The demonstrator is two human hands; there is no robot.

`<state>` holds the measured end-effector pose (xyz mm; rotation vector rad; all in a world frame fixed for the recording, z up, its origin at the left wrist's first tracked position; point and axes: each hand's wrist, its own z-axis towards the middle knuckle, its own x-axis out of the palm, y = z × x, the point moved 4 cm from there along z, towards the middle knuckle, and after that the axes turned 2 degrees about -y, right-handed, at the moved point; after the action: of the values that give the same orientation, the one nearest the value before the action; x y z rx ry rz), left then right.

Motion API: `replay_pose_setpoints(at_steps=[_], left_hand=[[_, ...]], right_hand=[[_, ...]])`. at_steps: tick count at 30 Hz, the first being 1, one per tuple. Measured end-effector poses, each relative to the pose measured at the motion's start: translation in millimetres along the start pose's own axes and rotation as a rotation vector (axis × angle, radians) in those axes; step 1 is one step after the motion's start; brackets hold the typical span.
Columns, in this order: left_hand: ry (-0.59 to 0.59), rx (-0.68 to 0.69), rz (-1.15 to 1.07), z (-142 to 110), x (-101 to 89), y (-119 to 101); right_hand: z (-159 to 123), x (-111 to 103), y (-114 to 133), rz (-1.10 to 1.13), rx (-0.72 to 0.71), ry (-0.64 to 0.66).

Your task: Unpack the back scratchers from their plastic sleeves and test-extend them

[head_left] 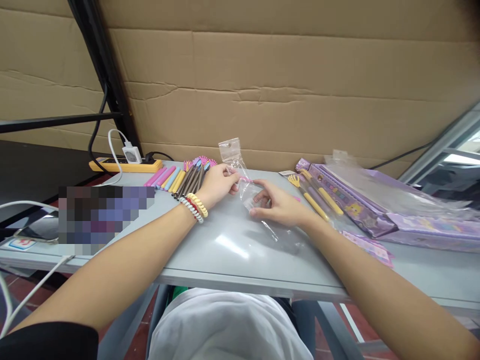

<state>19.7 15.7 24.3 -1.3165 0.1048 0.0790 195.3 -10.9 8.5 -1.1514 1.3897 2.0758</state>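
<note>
The left hand (218,185) pinches a clear, glossy, crinkled bag (246,192); whether the half-curled right hand (280,204) grips it, I can't tell.

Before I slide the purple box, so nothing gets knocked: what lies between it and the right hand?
In the head view, two yellow-handled pieces, at least one claw-headed, lie between the right hand and the purple box.

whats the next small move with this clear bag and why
Perhaps the right hand should close lightly on the clear bag while the left hand steadies it. The left hand is curled at the bag's upper part, the right curved at its middle with thumb and forefinger apart, and a pink strip shows between them; whether it lies inside the bag is unclear.
</note>
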Motion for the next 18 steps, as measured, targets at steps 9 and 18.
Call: replay_pose_setpoints(at_steps=[9,18], left_hand=[[-0.146,-0.117,-0.182,5,-7.8,0],[-0.117,-0.029,-0.134,7,-12.9,-4]], right_hand=[[-6,0,18,-0.179,-0.217,-0.115],[-9,-4,15,-0.276,-0.180,-0.189]])
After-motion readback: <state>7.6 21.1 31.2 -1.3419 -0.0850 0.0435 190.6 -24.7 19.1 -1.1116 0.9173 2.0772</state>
